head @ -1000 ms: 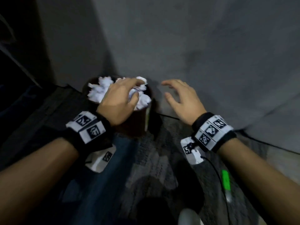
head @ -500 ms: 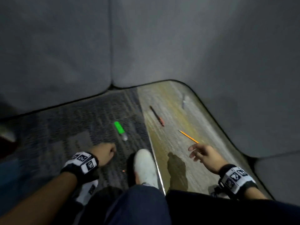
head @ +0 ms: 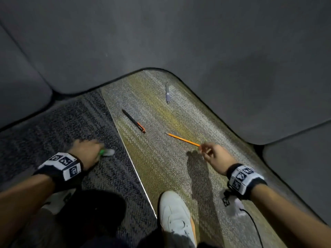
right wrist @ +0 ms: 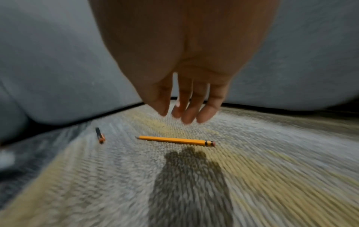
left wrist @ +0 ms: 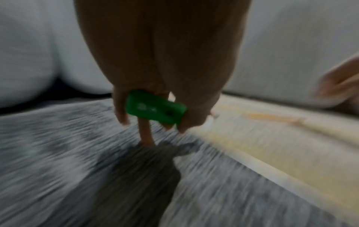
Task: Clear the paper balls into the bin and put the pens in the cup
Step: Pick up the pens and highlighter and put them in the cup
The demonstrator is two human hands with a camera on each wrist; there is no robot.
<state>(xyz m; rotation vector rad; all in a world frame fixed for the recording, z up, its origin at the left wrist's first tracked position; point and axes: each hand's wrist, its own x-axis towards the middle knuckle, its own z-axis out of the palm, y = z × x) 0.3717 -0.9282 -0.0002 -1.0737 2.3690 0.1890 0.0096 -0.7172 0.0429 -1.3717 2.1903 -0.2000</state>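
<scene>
My left hand (head: 89, 152) is low over the dark carpet and grips a green highlighter (head: 102, 152) with a pale cap; in the left wrist view its fingers (left wrist: 121, 113) curl round the green body (left wrist: 155, 111). My right hand (head: 206, 149) hovers with relaxed fingers over the eraser end of a yellow pencil (head: 182, 139), not touching it; the right wrist view shows the fingertips (right wrist: 187, 118) above the pencil (right wrist: 174, 140). A black pen with an orange end (head: 134, 121) (right wrist: 100, 136) and a grey pen (head: 167, 93) lie farther off. No bin, cup or paper balls in view.
Grey sofa cushions (head: 179, 33) wrap round the floor at the back and right. A bright seam (head: 136, 169) splits the dark carpet from the yellow-grey carpet. My white shoe (head: 174, 217) stands between my arms.
My view swung from the full bin down to the floor. My left hand reached forward and took hold of the green highlighter. My right hand moved up to the pencil's end.
</scene>
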